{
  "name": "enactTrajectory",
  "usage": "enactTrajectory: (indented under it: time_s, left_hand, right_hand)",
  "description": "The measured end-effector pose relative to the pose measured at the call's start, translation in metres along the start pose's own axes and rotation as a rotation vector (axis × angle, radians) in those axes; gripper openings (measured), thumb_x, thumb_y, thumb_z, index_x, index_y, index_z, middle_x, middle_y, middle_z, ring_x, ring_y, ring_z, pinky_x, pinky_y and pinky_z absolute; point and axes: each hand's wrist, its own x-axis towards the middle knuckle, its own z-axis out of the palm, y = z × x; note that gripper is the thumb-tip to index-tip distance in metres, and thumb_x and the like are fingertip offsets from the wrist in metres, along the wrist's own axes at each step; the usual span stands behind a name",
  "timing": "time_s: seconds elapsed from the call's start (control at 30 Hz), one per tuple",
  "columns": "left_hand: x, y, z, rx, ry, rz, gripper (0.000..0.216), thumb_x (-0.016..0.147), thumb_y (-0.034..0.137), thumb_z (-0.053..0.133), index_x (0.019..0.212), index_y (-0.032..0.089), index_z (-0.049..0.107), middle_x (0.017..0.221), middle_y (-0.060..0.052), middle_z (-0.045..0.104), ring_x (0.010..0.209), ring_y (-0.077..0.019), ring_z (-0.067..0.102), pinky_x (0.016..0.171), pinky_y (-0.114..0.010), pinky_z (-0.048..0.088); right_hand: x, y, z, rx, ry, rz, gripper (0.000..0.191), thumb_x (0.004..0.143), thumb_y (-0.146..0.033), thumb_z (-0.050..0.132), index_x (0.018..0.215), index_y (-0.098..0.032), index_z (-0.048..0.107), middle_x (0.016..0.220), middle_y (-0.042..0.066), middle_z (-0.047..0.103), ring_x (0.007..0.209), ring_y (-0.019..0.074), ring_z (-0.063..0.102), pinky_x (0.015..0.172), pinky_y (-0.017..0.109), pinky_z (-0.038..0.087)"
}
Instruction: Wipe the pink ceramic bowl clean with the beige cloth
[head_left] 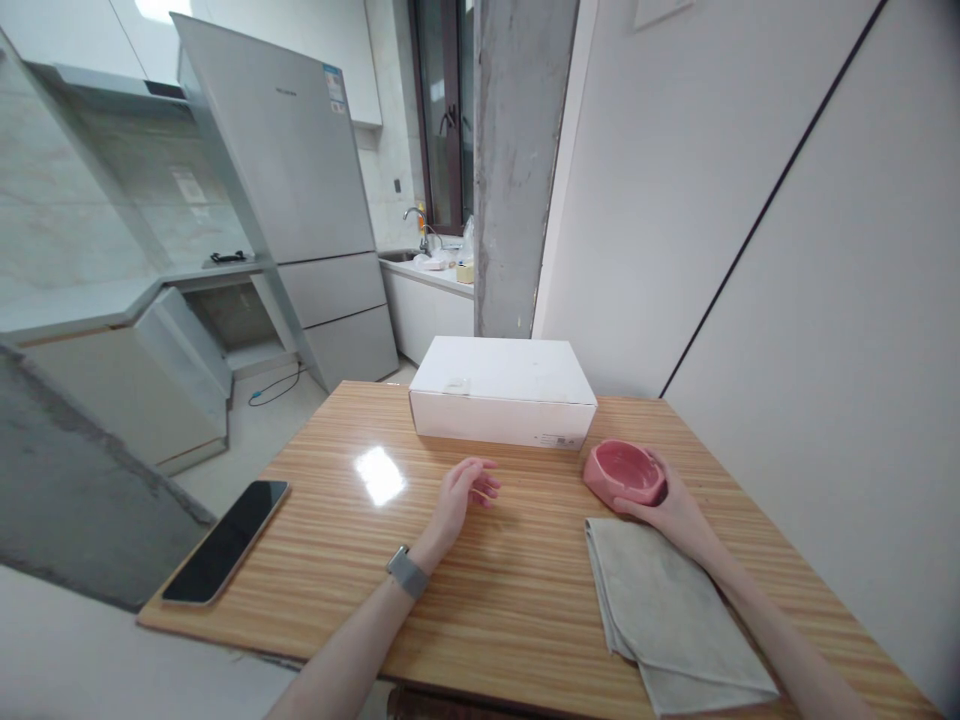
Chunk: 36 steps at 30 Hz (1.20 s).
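My right hand (670, 506) grips the near right side of a pink pet bowl (600, 484), thumb in front and fingers around the back edge. The bowl looks upright, with its hollow facing up; whether its base touches the table I cannot tell. Beneath my right forearm lies a folded grey-beige cloth (667, 610), just in front of the bowl. My left hand (463, 492) is above the middle of the table, holding nothing, its fingers loosely curved and apart. A watch with a grey band (409, 573) is on my left wrist.
The wood-grained table (337, 560) carries a closed white box (502, 385) at its far edge. A phone or tablet (225, 545) with a dark screen lies at the left edge. A white wall (810, 350) borders the table's right side; a fridge (292, 180) stands beyond.
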Motion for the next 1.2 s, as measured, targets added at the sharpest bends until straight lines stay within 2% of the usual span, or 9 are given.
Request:
enactTrajectory:
  time_s: [0.2,0.27,0.33,0.4,0.5,0.63,0.8,1.0,1.2]
  left_hand:
    - [-0.006,0.007,-0.001,0.181,0.008,0.114,0.027,0.075,0.039,0.063,0.085,0.014,0.068,0.066,-0.003,0.063,0.064,-0.0135,0.058,0.057,-0.024,0.043]
    - [-0.008,0.012,-0.004,0.232,0.011,0.138,0.024,0.077,0.036,0.062,0.085,0.014,0.069,0.067,-0.003,0.063,0.064,-0.0134,0.057,0.058,-0.024,0.043]
    - [-0.012,0.019,-0.006,0.270,0.008,0.148,0.023,0.079,0.035,0.060,0.086,0.014,0.069,0.066,-0.002,0.063,0.063,-0.0128,0.056,0.058,-0.023,0.042]
    - [-0.019,0.027,-0.007,0.302,-0.006,0.145,0.023,0.079,0.035,0.061,0.087,0.014,0.070,0.063,-0.001,0.061,0.060,-0.0120,0.054,0.055,-0.023,0.040]
    - [-0.036,0.033,-0.005,0.338,-0.024,0.121,0.026,0.081,0.037,0.060,0.086,0.014,0.071,0.057,0.001,0.057,0.055,-0.0110,0.051,0.051,-0.022,0.035]
    - [-0.064,0.022,0.003,0.323,-0.027,0.066,0.031,0.084,0.042,0.056,0.089,0.014,0.068,0.057,0.002,0.053,0.052,-0.0100,0.046,0.049,-0.022,0.031]
    - [-0.090,-0.008,0.008,0.177,-0.043,0.036,0.029,0.086,0.045,0.056,0.095,0.018,0.055,0.060,0.006,0.049,0.054,-0.0098,0.044,0.050,-0.021,0.031]
    - [-0.102,-0.022,0.011,0.172,-0.069,0.068,0.027,0.089,0.045,0.055,0.091,0.018,0.055,0.069,0.003,0.054,0.065,-0.0119,0.050,0.061,-0.024,0.038]
    - [-0.108,-0.017,0.013,0.394,-0.068,0.109,0.030,0.091,0.045,0.052,0.084,0.017,0.059,0.069,0.001,0.055,0.067,-0.0140,0.051,0.064,-0.026,0.038]
  right_hand:
    - [0.001,0.004,-0.007,0.050,0.005,0.032,0.113,0.060,-0.051,0.083,0.150,-0.022,0.021,0.150,0.018,0.040,0.137,0.0347,0.041,0.114,0.053,0.031]
    - [0.001,-0.008,-0.011,0.148,0.112,0.058,0.104,0.070,-0.057,0.073,0.152,-0.022,0.018,0.157,0.018,0.029,0.142,0.0326,0.032,0.116,0.052,0.026]
    - [-0.003,-0.033,-0.012,0.269,0.228,0.054,0.082,0.081,-0.059,0.061,0.148,-0.023,0.030,0.155,0.016,0.033,0.141,0.0300,0.035,0.115,0.050,0.028]
    - [-0.012,-0.065,-0.005,0.338,0.222,-0.002,0.064,0.081,-0.054,0.064,0.136,-0.026,0.048,0.144,0.013,0.050,0.133,0.0287,0.048,0.112,0.048,0.035]
    - [-0.037,-0.111,0.026,0.333,0.056,-0.038,0.033,0.084,-0.050,0.062,0.102,-0.024,0.069,0.108,0.010,0.073,0.104,0.0273,0.066,0.098,0.044,0.049]
    - [-0.084,-0.141,0.088,0.324,-0.149,-0.004,0.035,0.086,-0.052,0.058,0.073,-0.021,0.068,0.075,0.007,0.072,0.078,0.0248,0.067,0.077,0.037,0.052]
    - [-0.124,-0.141,0.133,0.465,-0.261,0.075,0.033,0.086,-0.051,0.059,0.079,-0.020,0.066,0.075,0.005,0.070,0.073,0.0225,0.065,0.071,0.033,0.050]
    - [-0.133,-0.138,0.127,0.529,-0.283,0.093,0.030,0.087,-0.049,0.059,0.080,-0.020,0.065,0.076,0.004,0.067,0.076,0.0216,0.064,0.073,0.032,0.049]
    - [-0.136,-0.136,0.129,0.437,-0.294,0.068,0.030,0.088,-0.047,0.058,0.081,-0.020,0.066,0.079,0.005,0.068,0.078,0.0221,0.064,0.074,0.032,0.048]
